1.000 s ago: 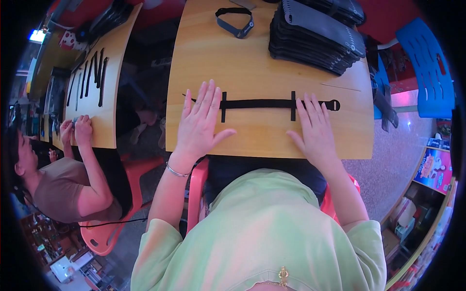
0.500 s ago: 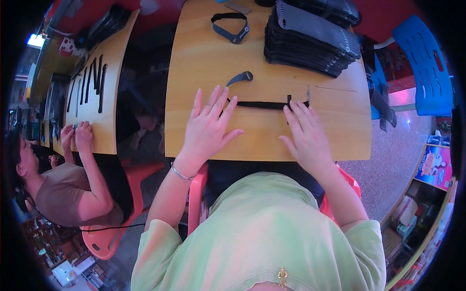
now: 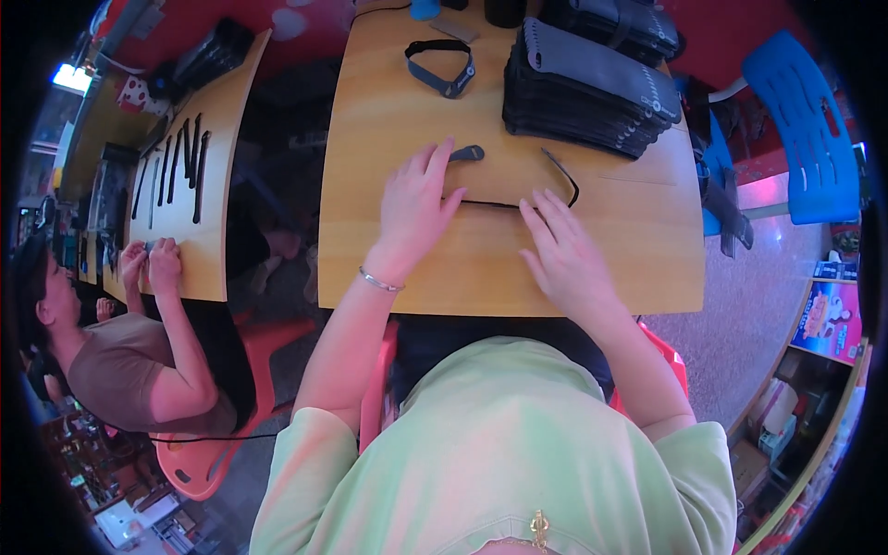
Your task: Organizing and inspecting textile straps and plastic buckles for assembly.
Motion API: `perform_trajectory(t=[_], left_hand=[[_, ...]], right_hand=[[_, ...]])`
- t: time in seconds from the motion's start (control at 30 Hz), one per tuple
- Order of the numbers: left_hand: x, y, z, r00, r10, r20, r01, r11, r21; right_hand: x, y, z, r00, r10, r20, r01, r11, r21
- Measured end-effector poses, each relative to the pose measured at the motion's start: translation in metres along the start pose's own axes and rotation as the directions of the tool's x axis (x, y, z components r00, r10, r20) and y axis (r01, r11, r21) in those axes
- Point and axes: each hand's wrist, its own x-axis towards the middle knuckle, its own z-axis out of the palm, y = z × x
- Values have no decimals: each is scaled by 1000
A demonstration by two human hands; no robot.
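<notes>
A narrow black strap (image 3: 490, 204) lies across the wooden table in front of me, thin edge upward. Its right end curls up and away from me, and its rounded grey left end (image 3: 466, 154) shows beyond my left fingers. At the strap's left part is my left hand (image 3: 413, 211), fingers stretched and thumb apart. My right hand (image 3: 566, 261) has its fingertips at the strap's right part, fingers extended and thumb spread. Neither hand is wrapped round it. Farther back, a similar grey and black strap (image 3: 450, 88) is closed into a loop.
A thick stack of dark grey flat pieces (image 3: 592, 92) stands at the table's back right, with another bundle (image 3: 615, 28) behind. Left, a person (image 3: 139, 361) works at another table with several black straps (image 3: 197, 176). A blue chair (image 3: 800, 129) is at right.
The strap has turned from flat onto its edge, and its right end now curls up. My left hand has shifted right; my right hand has moved slightly left and nearer me.
</notes>
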Motion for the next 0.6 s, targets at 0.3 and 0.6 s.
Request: perform_trajectory(t=[0.3, 0.6], left_hand=[[-5, -40, 11, 991, -103, -88, 86, 980, -178], [-51, -45, -16, 718, -683, 133, 399, 248, -883]], right_hand=[[-2, 29, 8, 998, 34, -56, -41, 991, -129], [-26, 50, 6, 974, 94, -204, -121, 985, -121]])
